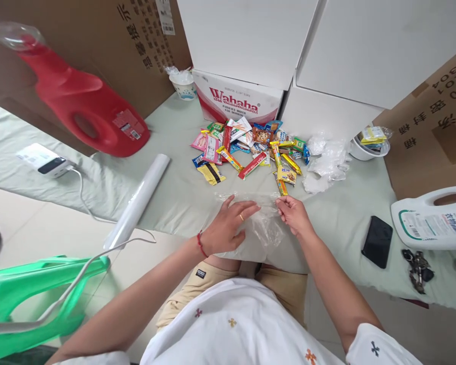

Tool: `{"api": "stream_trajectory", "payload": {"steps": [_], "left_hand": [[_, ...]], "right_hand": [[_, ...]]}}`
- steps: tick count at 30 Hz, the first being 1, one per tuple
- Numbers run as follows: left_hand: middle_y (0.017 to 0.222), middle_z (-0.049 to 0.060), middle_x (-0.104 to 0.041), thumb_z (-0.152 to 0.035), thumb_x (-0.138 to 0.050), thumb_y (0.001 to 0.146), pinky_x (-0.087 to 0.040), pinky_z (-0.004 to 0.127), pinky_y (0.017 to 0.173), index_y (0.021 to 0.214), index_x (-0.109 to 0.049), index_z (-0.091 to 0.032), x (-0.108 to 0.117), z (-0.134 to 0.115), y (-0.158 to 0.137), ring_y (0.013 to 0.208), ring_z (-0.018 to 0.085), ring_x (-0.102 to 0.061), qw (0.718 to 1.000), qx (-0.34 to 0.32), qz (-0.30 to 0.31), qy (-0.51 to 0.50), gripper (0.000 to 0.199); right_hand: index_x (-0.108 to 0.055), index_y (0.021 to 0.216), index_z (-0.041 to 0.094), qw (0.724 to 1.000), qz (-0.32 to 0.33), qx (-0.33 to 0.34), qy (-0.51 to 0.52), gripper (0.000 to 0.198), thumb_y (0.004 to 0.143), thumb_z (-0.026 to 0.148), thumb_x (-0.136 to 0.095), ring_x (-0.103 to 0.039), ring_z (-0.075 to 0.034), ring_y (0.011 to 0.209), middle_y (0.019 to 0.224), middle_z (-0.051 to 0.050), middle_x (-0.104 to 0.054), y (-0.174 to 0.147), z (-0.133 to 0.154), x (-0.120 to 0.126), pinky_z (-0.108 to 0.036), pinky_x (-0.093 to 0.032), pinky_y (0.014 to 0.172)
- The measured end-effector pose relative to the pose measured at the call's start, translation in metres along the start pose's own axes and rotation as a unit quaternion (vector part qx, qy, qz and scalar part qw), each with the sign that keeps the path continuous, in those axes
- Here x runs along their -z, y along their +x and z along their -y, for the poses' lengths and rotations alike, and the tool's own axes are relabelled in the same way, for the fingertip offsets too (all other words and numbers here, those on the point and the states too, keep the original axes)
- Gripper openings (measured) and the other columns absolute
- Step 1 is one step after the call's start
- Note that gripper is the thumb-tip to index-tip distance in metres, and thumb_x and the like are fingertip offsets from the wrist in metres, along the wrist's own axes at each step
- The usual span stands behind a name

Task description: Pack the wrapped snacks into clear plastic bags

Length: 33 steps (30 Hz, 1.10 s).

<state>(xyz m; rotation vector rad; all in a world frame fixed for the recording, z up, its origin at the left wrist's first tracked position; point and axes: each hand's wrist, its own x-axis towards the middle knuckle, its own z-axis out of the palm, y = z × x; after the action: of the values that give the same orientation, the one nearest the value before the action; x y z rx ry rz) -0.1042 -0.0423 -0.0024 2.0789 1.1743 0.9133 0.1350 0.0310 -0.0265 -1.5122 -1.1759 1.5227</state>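
Note:
A clear plastic bag [268, 228] lies spread near the front edge of the cloth-covered table. My right hand [291, 210] pinches its upper right edge between thumb and fingers. Over the bag's left part my left hand [231, 223] rests with its fingers stretched out and apart, a ring on one finger. Just beyond both hands is a loose pile of wrapped snacks [253, 158] in many colours. One yellow-wrapped bar [281, 187] lies close to my right fingertips. Crumpled clear bags [327, 162] sit at the pile's right.
A Wahaha carton [237, 101] stands behind the pile. At left are a red jug [95, 111], a plastic roll [139, 200] and a corded white device [45, 161]. At right are a white bowl [368, 149], a phone [377, 242], keys [418, 268] and a detergent bottle [433, 218].

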Motion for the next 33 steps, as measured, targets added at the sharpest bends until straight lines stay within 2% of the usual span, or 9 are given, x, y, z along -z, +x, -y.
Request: {"api": "stream_trajectory", "payload": {"steps": [2, 7, 12, 17, 20, 24, 26, 29, 33], "left_hand": [[0.124, 0.012, -0.07, -0.008, -0.057, 0.076, -0.027, 0.058, 0.12, 0.129, -0.065, -0.024, -0.008, 0.021, -0.009, 0.116, 0.028, -0.063, 0.995, -0.003, 0.049, 0.081, 0.056], [0.089, 0.003, -0.074, 0.0, -0.046, 0.085, -0.032, 0.051, 0.119, 0.096, -0.072, -0.025, -0.001, 0.046, -0.039, 0.103, 0.02, -0.066, 0.966, -0.083, 0.137, 0.202, 0.038], [0.127, 0.002, -0.074, 0.001, -0.047, 0.078, -0.039, 0.05, 0.118, 0.098, -0.073, -0.026, 0.031, 0.04, -0.067, 0.136, 0.024, -0.053, 0.973, -0.089, 0.128, 0.169, 0.042], [0.108, 0.004, -0.077, 0.001, -0.044, 0.079, -0.055, 0.041, 0.096, 0.082, -0.067, -0.022, 0.048, 0.018, -0.068, 0.116, 0.022, -0.061, 0.989, 0.026, -0.062, 0.132, 0.033], [0.09, 0.004, -0.075, -0.003, -0.045, 0.089, -0.054, 0.04, 0.09, 0.077, -0.062, -0.022, 0.036, -0.001, -0.046, 0.097, 0.02, -0.063, 0.978, 0.027, -0.155, 0.139, 0.028], [0.116, 0.008, -0.076, -0.015, -0.046, 0.097, -0.047, 0.044, 0.103, 0.102, -0.07, -0.022, 0.002, -0.004, -0.012, 0.117, 0.022, -0.064, 0.98, -0.004, -0.055, 0.192, 0.026], [0.136, 0.01, -0.069, -0.024, -0.044, 0.101, -0.037, 0.051, 0.114, 0.124, -0.069, -0.022, -0.011, 0.012, -0.007, 0.135, 0.026, -0.056, 0.971, 0.014, 0.029, 0.238, 0.033], [0.158, 0.011, -0.05, -0.042, -0.046, 0.102, -0.018, 0.06, 0.123, 0.146, -0.056, -0.026, -0.015, 0.045, -0.021, 0.148, 0.031, -0.043, 0.953, 0.04, 0.128, 0.272, 0.048], [0.168, 0.012, -0.034, -0.065, -0.049, 0.097, 0.001, 0.062, 0.125, 0.159, -0.04, -0.028, -0.007, 0.065, -0.053, 0.155, 0.034, -0.031, 0.944, 0.039, 0.172, 0.28, 0.073]], "right_hand": [[-0.062, 0.081, 0.021, 1.0, 0.001, -0.016, -0.013, 0.045, 0.067, 0.06, -0.079, -0.036, -0.006, 0.037, 0.053, 0.008, -0.051, 0.004, 0.001, 0.013, -0.02, -0.021, 0.035], [-0.061, 0.082, 0.02, 0.997, 0.01, -0.031, -0.067, 0.043, 0.07, 0.057, -0.078, -0.037, -0.006, 0.039, 0.054, 0.008, -0.05, 0.021, -0.001, 0.043, -0.019, -0.023, 0.038], [-0.065, 0.091, 0.018, 0.979, 0.007, 0.026, -0.2, 0.028, 0.08, 0.044, -0.068, -0.049, -0.011, 0.049, 0.065, 0.004, -0.057, 0.034, 0.006, 0.058, -0.025, -0.041, 0.05], [-0.071, 0.111, 0.02, 0.872, -0.105, 0.281, -0.386, 0.03, 0.099, 0.037, -0.05, -0.066, -0.019, 0.081, 0.108, -0.01, -0.069, -0.012, 0.03, 0.045, -0.035, -0.053, 0.082], [-0.068, 0.127, 0.024, 0.815, 0.048, 0.341, -0.466, 0.033, 0.103, 0.037, -0.05, -0.069, -0.022, 0.104, 0.137, -0.011, -0.063, -0.053, 0.036, 0.023, -0.033, -0.056, 0.085], [-0.069, 0.129, 0.024, 0.729, 0.215, 0.278, -0.588, 0.036, 0.097, 0.019, -0.053, -0.065, -0.028, 0.122, 0.162, -0.009, -0.044, -0.075, 0.018, 0.024, -0.04, -0.059, 0.092], [-0.07, 0.129, 0.024, 0.735, 0.23, 0.234, -0.594, 0.042, 0.094, 0.013, -0.049, -0.062, -0.028, 0.129, 0.163, -0.007, -0.043, -0.075, 0.0, 0.05, -0.043, -0.057, 0.1], [-0.071, 0.129, 0.026, 0.789, 0.196, 0.193, -0.55, 0.045, 0.094, 0.016, -0.045, -0.061, -0.024, 0.131, 0.155, -0.005, -0.054, -0.072, -0.021, 0.107, -0.041, -0.053, 0.107], [-0.077, 0.114, 0.024, 0.859, 0.082, 0.188, -0.47, 0.039, 0.096, 0.026, -0.043, -0.072, -0.021, 0.107, 0.123, -0.006, -0.075, -0.057, -0.015, 0.152, -0.035, -0.057, 0.095]]}}
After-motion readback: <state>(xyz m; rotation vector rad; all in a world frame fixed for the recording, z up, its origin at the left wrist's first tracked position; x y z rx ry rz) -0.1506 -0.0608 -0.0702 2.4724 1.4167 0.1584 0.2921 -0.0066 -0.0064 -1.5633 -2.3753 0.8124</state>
